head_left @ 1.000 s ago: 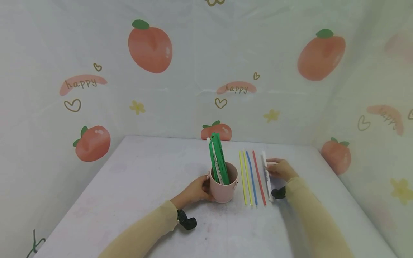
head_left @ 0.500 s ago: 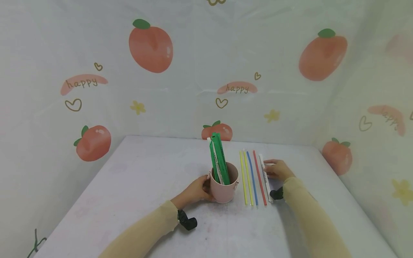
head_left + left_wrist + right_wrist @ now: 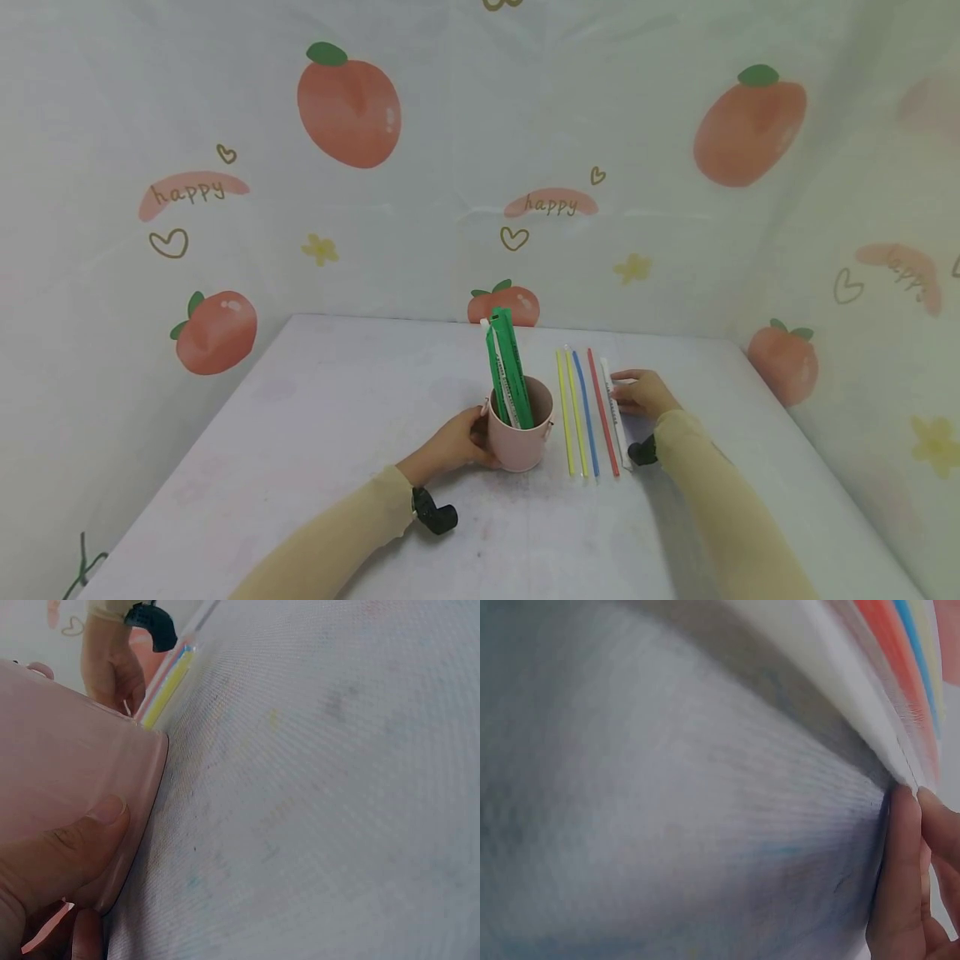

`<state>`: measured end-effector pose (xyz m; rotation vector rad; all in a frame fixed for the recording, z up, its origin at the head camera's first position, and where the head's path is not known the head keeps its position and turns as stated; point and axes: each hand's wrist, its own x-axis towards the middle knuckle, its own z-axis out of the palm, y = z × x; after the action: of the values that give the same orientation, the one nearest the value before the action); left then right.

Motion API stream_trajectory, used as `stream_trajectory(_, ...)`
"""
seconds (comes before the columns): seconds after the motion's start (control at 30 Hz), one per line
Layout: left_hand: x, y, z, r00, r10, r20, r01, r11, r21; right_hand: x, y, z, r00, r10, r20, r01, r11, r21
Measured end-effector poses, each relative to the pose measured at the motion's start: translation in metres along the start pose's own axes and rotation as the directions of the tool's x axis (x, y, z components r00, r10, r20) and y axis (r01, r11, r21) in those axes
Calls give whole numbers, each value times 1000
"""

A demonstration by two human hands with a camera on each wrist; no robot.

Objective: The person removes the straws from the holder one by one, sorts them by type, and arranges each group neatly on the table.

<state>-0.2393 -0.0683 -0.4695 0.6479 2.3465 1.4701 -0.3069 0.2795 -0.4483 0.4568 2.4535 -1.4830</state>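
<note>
My left hand (image 3: 452, 443) grips the side of a small pink bucket (image 3: 517, 451), which stands upright on the table. In the left wrist view the thumb (image 3: 82, 836) lies against the wall of the bucket near its base. Slim green wrapped packets (image 3: 511, 367) with print lean upright inside it, beside a white stick-like piece. To the right, my right hand (image 3: 645, 394) pinches a white printed paper-wrapped straw (image 3: 618, 429) near its upper half. That straw lies alongside a red straw (image 3: 603, 412). The right wrist view shows thumb and finger meeting at the white wrapper (image 3: 870, 724).
Left of the red straw lie a blue straw (image 3: 587, 414) and two yellow straws (image 3: 565, 412), roughly parallel. All rest on a white cloth-covered table (image 3: 337, 392). A fruit-printed curtain (image 3: 450, 125) hangs behind the table and along its sides.
My right hand has shifted the white wrapped straw slightly left, closer to the red straw. My left hand and the bucket have stayed in place.
</note>
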Motion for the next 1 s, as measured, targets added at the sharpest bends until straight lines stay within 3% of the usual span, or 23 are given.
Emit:
stream_trajectory(0.4,2,-3,1,1000,25,-6,-24,1000,13,3,4,-4,999,-17,-39,11,986,-167)
stream_trajectory(1.0,1,-2,0,1000,2,-1,-2,1000,-7,10,8,-5,999,22,-41,-29,985,-172)
